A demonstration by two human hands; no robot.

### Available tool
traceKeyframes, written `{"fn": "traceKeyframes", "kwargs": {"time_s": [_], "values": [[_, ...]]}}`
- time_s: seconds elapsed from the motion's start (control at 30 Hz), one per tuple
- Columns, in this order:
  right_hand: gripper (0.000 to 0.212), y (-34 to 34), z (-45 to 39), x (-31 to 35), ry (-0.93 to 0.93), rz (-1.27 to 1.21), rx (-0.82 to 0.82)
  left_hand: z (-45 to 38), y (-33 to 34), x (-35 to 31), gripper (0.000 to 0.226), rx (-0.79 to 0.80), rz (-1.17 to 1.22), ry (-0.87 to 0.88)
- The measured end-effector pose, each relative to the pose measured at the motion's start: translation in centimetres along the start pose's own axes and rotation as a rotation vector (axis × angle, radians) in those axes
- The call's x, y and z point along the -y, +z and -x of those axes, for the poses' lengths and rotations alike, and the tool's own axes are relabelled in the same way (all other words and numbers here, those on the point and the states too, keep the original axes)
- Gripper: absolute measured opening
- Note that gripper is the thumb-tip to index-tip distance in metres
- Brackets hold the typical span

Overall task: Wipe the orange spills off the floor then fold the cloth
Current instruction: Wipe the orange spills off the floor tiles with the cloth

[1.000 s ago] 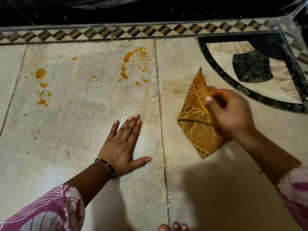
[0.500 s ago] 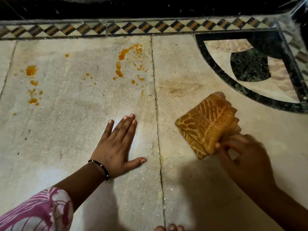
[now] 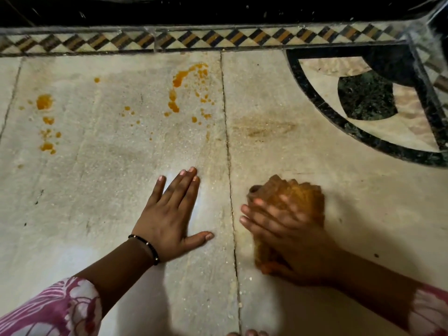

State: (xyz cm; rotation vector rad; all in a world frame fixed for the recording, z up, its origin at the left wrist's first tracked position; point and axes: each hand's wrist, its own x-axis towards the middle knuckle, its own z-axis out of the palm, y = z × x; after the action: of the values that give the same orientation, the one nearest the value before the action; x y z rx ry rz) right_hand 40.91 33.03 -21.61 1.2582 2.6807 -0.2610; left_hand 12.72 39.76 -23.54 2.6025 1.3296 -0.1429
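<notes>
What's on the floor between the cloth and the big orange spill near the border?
In the head view, only bare stone, a dark floor joint and a faint brownish smear separate the cloth from the orange spill.

Bare floor between left hand, spills

Two hands are down on the floor: the left hand and the right hand. One cloth, orange-brown. One black bracelet, on the left wrist. Two pink-and-white sleeves, one at each lower corner. The orange spills fall into three groups: one cluster far left, a few small dots in the middle, one larger streaked patch with droplets; the separate drops are too many and too small to count. One patterned border strip along the top. One curved inlay at the right. Three toes show at the bottom edge.
</notes>
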Motion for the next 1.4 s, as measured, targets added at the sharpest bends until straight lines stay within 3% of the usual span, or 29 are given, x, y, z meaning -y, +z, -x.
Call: {"fn": "traceKeyframes", "kwargs": {"time_s": [0.07,0.23,0.3,0.37,0.47,0.57,0.63,0.8,0.9,1.03,1.17,1.27,1.33,1.4], "values": [[0.079,-0.5,0.9,-3.4,0.007,0.032,-0.018,0.0,0.1,0.1,0.102,-0.007,-0.001,-0.006],[0.099,-2.6,-4.0,-11.3,0.338,0.119,0.033,-0.1,-0.1,0.0,0.104,0.006,0.033,-0.01],[0.102,-3.3,-7.9,-12.4,0.383,0.086,0.015,-0.1,-0.2,0.2,0.105,-0.003,0.054,-0.014],[0.102,-3.9,-11.3,-11.7,0.301,0.061,0.03,-0.2,-0.2,0.3,0.106,-0.01,0.062,-0.008],[0.096,-4.0,-14.2,-7.8,0.038,0.091,0.048,-0.1,-0.4,0.3,0.112,-0.045,0.097,-0.043],[0.09,-3.6,-12.6,-5.7,-0.237,0.108,0.065,-0.1,-0.2,0.2,0.119,-0.084,0.101,-0.111],[0.089,-3.4,-10.5,-7.3,-0.315,0.094,0.097,0.0,0.1,0.3,0.123,-0.072,0.106,-0.166],[0.087,-5.3,-12.1,-13.9,-0.014,0.106,0.073,0.0,0.2,0.4,0.125,-0.044,0.121,-0.2],[0.091,-5.8,-17.1,-11.7,0.167,0.092,0.012,-0.2,0.1,0.3,0.125,-0.04,0.119,-0.201],[0.09,-5.0,-19.2,-4.9,-0.005,0.097,-0.003,-0.1,-0.1,0.2,0.125,-0.043,0.107,-0.207],[0.085,-4.0,-13.9,-6.1,-0.158,0.075,0.034,-0.1,-0.2,0.2,0.125,-0.039,0.12,-0.202],[0.09,-4.2,-11.9,-10.0,0.007,0.032,0.032,-0.1,-0.1,0.3,0.125,-0.045,0.127,-0.206],[0.092,-4.8,-13.4,-11.3,0.198,-0.019,0.01,-0.2,-0.1,0.3,0.125,-0.05,0.131,-0.204],[0.093,-5.1,-16.6,-10.4,0.273,-0.025,-0.034,-0.1,-0.1,0.3,0.125,-0.05,0.131,-0.201]]}}
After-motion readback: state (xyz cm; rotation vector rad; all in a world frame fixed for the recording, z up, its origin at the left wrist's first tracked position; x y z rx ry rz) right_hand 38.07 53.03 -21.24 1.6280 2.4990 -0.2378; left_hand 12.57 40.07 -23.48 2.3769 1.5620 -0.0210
